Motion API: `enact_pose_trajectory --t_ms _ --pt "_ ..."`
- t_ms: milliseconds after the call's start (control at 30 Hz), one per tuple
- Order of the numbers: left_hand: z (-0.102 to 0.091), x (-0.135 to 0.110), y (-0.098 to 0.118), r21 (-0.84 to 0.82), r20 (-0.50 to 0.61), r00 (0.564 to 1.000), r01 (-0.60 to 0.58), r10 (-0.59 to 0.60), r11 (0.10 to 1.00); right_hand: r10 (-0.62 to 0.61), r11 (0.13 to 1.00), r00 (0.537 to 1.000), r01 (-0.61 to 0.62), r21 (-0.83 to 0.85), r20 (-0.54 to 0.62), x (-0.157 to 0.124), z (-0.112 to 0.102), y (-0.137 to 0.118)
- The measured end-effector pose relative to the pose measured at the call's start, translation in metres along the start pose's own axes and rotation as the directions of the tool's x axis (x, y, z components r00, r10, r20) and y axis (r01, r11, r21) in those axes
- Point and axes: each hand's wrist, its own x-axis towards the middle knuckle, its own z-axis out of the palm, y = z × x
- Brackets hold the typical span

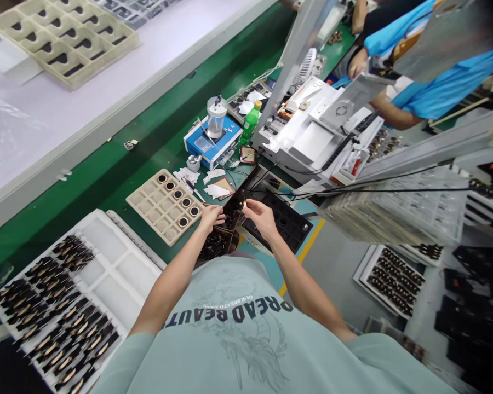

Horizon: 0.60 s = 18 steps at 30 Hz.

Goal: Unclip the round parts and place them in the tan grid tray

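My right hand point(263, 219) is raised over the dark parts, with thumb and fingertips pinched on a small shiny gold-coloured piece point(244, 204) whose kind I cannot make out. Opposite it, my left hand point(212, 219) has loosely bent fingers slightly apart, with no held object visible. Below and between the hands are boxes of dark parts point(214, 244). Beside my left hand lies a beige compartment tray point(145, 203) holding several round black rings with gold edges point(183, 221). A black compartment tray point(290, 224) lies beyond my right hand.
At left, a white tray point(107, 241) holds rows of black and gold parts. A blue device point(197, 145), a green bottle point(251, 120) and a white machine point(312, 145) stand farther back. Stacked clear trays point(394, 210) rise at right. A co-worker in blue sleeves point(447, 90) works at upper right.
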Motion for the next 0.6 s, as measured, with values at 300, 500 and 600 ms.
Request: enact_pose_trajectory --t_ms 300,500,600 --pt "-0.097 -0.133 -0.081 -0.306 -0.203 0.974 0.038 -0.105 0.951 0.078 0.901 0.923 0.097 -0.423 0.378 0.036 0.144 0.02" --pt "-0.139 -0.183 -0.112 -0.481 -0.319 0.937 -0.032 -0.14 0.876 0.217 0.358 0.819 0.44 -0.824 0.532 0.05 0.239 0.016" --pt "-0.149 -0.192 -0.121 -0.53 -0.342 0.93 -0.073 -0.135 0.845 0.316 0.122 0.799 0.501 -0.857 0.512 0.048 0.266 0.016"
